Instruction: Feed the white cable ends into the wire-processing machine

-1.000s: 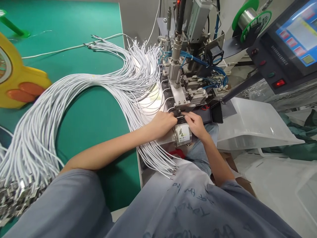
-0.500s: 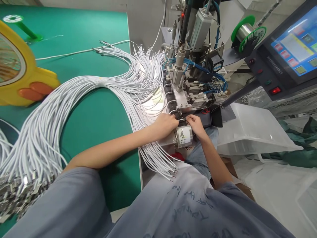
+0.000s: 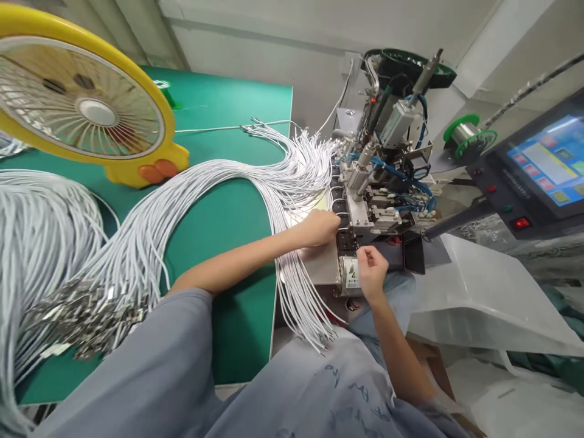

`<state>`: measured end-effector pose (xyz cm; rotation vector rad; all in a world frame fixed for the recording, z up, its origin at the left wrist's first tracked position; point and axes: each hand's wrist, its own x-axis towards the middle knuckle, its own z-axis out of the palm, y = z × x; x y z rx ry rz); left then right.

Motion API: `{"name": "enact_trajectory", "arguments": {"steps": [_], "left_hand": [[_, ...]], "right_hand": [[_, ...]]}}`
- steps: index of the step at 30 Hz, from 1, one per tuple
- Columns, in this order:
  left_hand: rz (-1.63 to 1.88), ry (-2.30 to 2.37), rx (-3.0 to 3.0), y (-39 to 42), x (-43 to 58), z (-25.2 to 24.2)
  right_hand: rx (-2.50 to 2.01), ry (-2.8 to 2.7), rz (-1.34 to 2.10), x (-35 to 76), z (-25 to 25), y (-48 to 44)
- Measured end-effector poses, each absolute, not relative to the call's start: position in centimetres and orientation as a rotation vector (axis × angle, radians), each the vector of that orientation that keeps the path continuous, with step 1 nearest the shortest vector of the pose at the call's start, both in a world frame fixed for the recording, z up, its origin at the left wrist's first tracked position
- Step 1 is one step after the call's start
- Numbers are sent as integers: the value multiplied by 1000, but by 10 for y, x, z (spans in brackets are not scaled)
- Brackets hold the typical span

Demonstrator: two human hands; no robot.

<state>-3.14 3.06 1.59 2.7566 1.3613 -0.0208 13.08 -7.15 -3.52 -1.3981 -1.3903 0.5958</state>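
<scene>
My left hand [image 3: 322,227] is closed at the near left edge of a metal bench machine [image 3: 360,204], with a short bit of white cable showing at its fingertips. My right hand [image 3: 373,269] is raised to the right, fingers curled together; anything inside them is hidden. Just left of it is a box with a white label [image 3: 351,272], at the front of the machine. A thick bundle of white cables [image 3: 219,170] curves across the green table to the machine. Beneath my left forearm more white cables [image 3: 298,298] hang toward my lap, their tips dark.
On the left stand a yellow fan [image 3: 180,159] and a heap of metal connectors [image 3: 103,313] on cable ends. A control screen [image 3: 547,161] and a wire spool [image 3: 468,135] are at right. Below them sits a translucent plastic bin [image 3: 483,274]. The green table [image 3: 241,316] reaches my left side.
The view has swung left and up, bringing in more of the fan. My right hand has drawn away from my left hand and the cable between them; my left hand stays at the machine.
</scene>
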Motion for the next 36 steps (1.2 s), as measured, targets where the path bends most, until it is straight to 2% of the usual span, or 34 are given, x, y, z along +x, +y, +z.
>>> {"name": "enact_trajectory", "arguments": {"steps": [5, 10, 18, 26, 36], "left_hand": [[321, 1762, 2622, 83, -72, 18], [295, 1748, 2425, 130, -75, 3], [339, 1929, 2091, 225, -46, 16], [362, 2014, 2073, 239, -38, 4], [343, 2149, 2121, 243, -90, 29]], "right_hand": [[-1439, -1506, 457, 125, -49, -71], [-1430, -1523, 415, 124, -50, -71], [-1461, -1525, 284, 121, -57, -70], [-1461, -1509, 259, 119, -58, -69], [-1472, -1470, 322, 118, -55, -67]]}}
